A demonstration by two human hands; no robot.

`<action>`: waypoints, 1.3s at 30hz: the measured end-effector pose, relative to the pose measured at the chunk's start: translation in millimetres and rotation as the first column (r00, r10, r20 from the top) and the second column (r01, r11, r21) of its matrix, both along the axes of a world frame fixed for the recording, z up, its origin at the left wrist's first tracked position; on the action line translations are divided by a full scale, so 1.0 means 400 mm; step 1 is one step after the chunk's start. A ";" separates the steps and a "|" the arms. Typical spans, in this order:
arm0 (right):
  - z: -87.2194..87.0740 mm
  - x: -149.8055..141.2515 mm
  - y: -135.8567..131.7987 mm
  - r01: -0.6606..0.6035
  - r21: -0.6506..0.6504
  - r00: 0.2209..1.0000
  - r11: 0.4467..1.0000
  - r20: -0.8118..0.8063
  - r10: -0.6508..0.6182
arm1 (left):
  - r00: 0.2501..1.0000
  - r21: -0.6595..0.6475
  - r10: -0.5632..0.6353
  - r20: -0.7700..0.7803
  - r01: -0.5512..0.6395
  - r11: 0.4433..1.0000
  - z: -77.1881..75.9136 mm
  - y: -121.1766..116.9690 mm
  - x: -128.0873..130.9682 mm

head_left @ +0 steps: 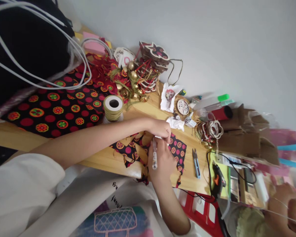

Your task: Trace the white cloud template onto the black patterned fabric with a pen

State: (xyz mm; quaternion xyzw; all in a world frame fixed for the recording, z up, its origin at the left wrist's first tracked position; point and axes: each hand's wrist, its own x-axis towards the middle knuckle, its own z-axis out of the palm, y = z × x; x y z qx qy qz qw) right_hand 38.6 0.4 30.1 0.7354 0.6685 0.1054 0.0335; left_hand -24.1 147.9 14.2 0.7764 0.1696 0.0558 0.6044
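Observation:
In the head view my right hand [163, 159] is closed around a clear-barrelled pen [155, 158], its tip end hidden beneath the fingers. My left hand [160, 127] is curled, pressing down right beside it. A small white edge [158, 137] shows between the two hands; what it belongs to is hidden. Under both hands lies a dark patterned cloth [179, 148] with red and orange round motifs. To its left are cut-up scraps [128, 149] of the same cloth, with ragged gaps. Blue-handled thread snips [196, 164] lie to the right of the cloth.
A spool [113, 108] and a larger patterned cloth [56, 112] are at left. Gold bells [134, 75] and stacked ornaments [154, 54] stand behind. A black glue gun [217, 181] with a cord, cardboard boxes [246, 144] and another person's hand [283, 197] are at right.

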 end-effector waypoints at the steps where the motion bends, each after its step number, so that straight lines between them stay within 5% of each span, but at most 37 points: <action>1: 0.003 -0.003 0.002 0.028 -0.028 1.000 0.999 0.005 -0.028 | 1.000 0.001 -0.001 -0.001 0.001 1.000 0.000 0.000 0.000; 9: 0.019 -0.018 0.014 0.127 -0.156 0.992 0.980 0.031 -0.124 | 1.000 0.007 -0.008 -0.025 0.008 1.000 -0.002 -0.001 0.002; 24: 0.021 -0.018 0.026 0.201 -0.200 0.979 0.959 -0.001 -0.206 | 1.000 0.041 -0.025 -0.009 0.025 0.999 -0.001 0.001 0.000; 39: 0.042 -0.022 0.028 0.158 -0.250 0.987 0.955 0.046 -0.152 | 1.000 0.007 -0.003 -0.009 0.003 1.000 0.002 -0.002 0.001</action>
